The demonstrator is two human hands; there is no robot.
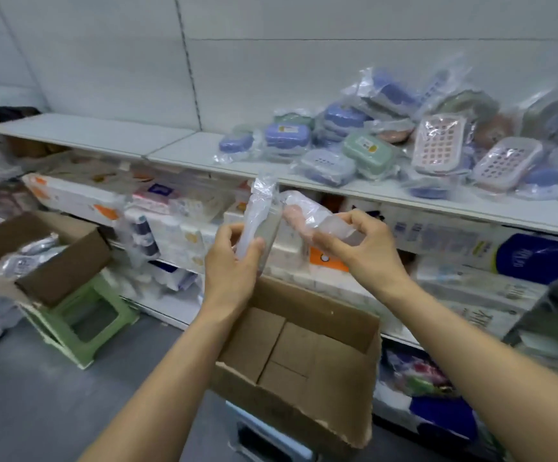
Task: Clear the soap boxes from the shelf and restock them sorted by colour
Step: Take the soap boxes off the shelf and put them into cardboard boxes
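You grip one wrapped soap box (259, 225) in your left hand (234, 258) and pinch another (307, 215) in your right hand (361, 248), above the empty carton (304, 355). Far right, a mixed pile (404, 145) still crowds the shelf (184, 150); clearing has barely started, sorting remains.

left hand (234, 258) grips wrapped box (264, 225) | right hand (367, 248) pinches pink box (307, 215)

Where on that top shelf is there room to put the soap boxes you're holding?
The shelf's left stretch is bare, from its left end to the pile of bagged soap boxes. The right part is crowded with that pile. The cardboard box under both hands looks empty too.
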